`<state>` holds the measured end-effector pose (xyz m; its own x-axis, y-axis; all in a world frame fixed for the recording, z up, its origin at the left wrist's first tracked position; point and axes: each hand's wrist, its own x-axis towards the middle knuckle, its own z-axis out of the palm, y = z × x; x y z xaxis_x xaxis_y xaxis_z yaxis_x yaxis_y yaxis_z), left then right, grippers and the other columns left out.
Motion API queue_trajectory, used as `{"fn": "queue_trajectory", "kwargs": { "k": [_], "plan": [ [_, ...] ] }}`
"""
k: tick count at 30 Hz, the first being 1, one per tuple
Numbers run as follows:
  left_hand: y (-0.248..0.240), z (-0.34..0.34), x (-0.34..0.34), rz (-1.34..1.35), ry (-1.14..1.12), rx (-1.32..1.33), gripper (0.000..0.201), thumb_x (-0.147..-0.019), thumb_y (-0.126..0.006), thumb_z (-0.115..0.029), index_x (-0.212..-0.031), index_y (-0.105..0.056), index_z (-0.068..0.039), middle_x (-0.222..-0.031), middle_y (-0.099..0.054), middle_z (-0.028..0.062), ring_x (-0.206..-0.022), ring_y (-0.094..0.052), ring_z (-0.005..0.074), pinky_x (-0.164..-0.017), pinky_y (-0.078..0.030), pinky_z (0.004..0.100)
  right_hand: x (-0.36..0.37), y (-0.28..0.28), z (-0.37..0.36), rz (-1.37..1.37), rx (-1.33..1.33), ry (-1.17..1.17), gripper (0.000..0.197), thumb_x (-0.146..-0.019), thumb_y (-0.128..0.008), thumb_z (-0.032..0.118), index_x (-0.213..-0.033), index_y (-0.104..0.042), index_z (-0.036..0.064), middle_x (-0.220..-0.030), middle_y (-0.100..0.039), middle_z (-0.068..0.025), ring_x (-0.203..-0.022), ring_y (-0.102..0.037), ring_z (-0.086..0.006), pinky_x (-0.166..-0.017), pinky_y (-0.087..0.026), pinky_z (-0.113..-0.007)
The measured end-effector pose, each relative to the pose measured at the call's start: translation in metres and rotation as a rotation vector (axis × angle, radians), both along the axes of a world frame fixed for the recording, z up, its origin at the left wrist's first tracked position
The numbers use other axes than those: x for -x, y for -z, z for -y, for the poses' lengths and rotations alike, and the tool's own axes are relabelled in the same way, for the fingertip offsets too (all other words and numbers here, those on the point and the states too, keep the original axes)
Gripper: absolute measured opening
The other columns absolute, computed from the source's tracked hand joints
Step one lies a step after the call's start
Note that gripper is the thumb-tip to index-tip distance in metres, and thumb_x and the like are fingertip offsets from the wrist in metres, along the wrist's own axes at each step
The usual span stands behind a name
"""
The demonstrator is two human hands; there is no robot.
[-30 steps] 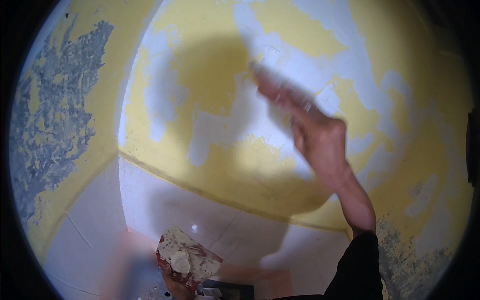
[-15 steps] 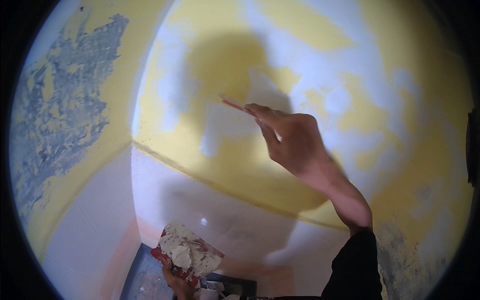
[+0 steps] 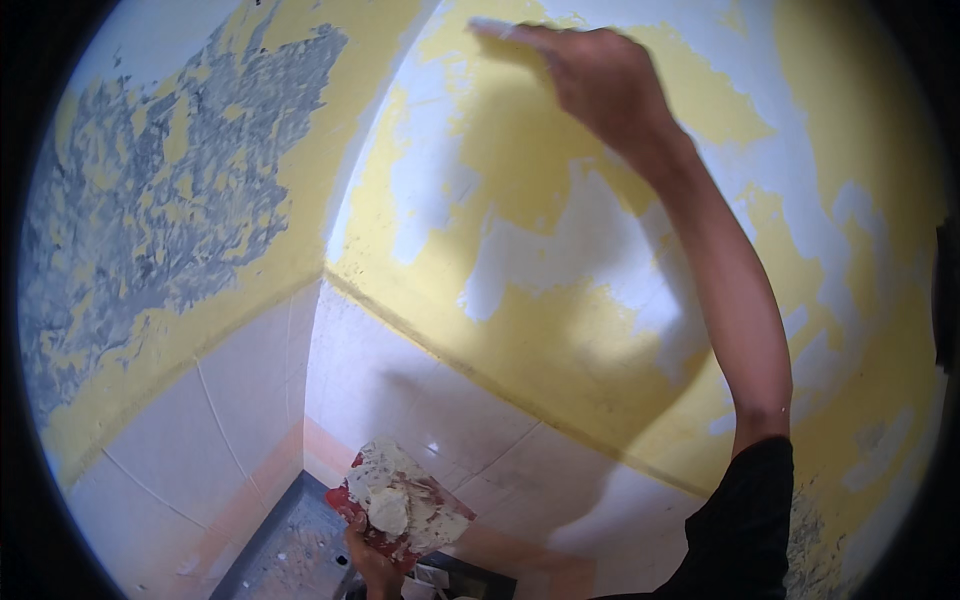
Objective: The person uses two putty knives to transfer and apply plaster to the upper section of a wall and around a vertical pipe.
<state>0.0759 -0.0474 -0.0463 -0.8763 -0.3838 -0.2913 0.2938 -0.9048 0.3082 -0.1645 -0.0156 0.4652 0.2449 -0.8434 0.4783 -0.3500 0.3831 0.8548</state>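
My right hand is raised against the upper wall, its fingers closed on a thin flat putty knife seen nearly edge-on. I cannot tell whether the blade touches the wall. Low down, my left hand grips a red board by its near edge. A thick mound of off-white putty covers most of that board. White patches are spread over the yellow wall in front of me.
At left, an adjoining wall carries a rough grey patch. Pale tiles line both walls below the yellow paint, meeting in a corner. A grey, spattered surface and a dark-edged item lie below.
My right hand with the putty knife has moved up the wall, and the arm is stretched further. My left hand still holds the loaded board. The whole view has shifted somewhat.
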Motion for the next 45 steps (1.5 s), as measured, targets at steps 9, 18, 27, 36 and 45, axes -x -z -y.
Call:
{"fn": "queue_trajectory", "kwargs": {
  "k": [9, 18, 27, 36, 45],
  "plan": [
    [-0.01, -0.015, 0.001, 0.229, -0.103, -0.023, 0.047, -0.093, -0.048, -0.04, -0.124, -0.056, -0.005, -0.109, -0.067, 0.0086, -0.095, -0.067, 0.0232, -0.076, -0.056, 0.0368, 0.053, 0.089, 0.008, -0.318, -0.236, 0.208, 0.034, -0.083, -0.059, 0.006, -0.118, -0.062, 0.0037, -0.08, -0.068, -0.0166, -0.077, -0.068, -0.032, -0.066, -0.056, -0.043],
    [-0.011, -0.021, 0.0, 0.163, -0.117, -0.064, 0.055, -0.092, -0.051, -0.042, -0.131, -0.051, -0.003, -0.118, -0.063, 0.0128, -0.104, -0.065, 0.0288, -0.087, -0.054, 0.0443, 0.046, 0.0, 0.066, -0.078, -0.157, 0.073, 0.01, -0.077, -0.06, 0.002, -0.082, -0.067, 0.0084, -0.07, -0.065, -0.012, -0.066, -0.066, -0.0296, -0.058, -0.052, -0.041],
    [-0.003, -0.031, -0.003, 0.175, -0.268, -0.087, 0.051, -0.092, -0.051, -0.039, -0.129, -0.052, -0.003, -0.118, -0.063, 0.0137, -0.104, -0.065, 0.0287, -0.087, -0.054, 0.0445, 0.045, 0.055, 0.037, 0.132, -0.398, 0.188, 0.03, -0.083, -0.057, 0.002, -0.109, -0.071, 0.0092, -0.085, -0.07, -0.0165, -0.077, -0.067, -0.0326, -0.072, -0.053, -0.046],
    [-0.01, -0.042, -0.001, 0.163, -0.275, -0.099, 0.051, -0.093, -0.05, -0.04, -0.129, -0.051, -0.004, -0.117, -0.063, 0.014, -0.104, -0.065, 0.0296, -0.089, -0.054, 0.0473, 0.069, -0.008, 0.03, -0.088, -0.229, 0.188, 0.014, -0.081, -0.058, 0.006, -0.088, -0.069, 0.008, -0.084, -0.07, -0.0131, -0.073, -0.068, -0.0288, -0.068, -0.055, -0.041],
    [-0.026, -0.043, 0.001, 0.163, -0.301, -0.106, 0.05, -0.093, -0.051, -0.04, -0.128, -0.053, -0.004, -0.117, -0.063, 0.0125, -0.104, -0.065, 0.0287, -0.088, -0.054, 0.0458, 0.017, 0.031, 0.022, 0.2, -0.259, 0.042, 0.025, -0.08, -0.057, 0.002, -0.098, -0.072, 0.0107, -0.075, -0.068, -0.0155, -0.073, -0.068, -0.0329, -0.067, -0.055, -0.044]
  ]
}}
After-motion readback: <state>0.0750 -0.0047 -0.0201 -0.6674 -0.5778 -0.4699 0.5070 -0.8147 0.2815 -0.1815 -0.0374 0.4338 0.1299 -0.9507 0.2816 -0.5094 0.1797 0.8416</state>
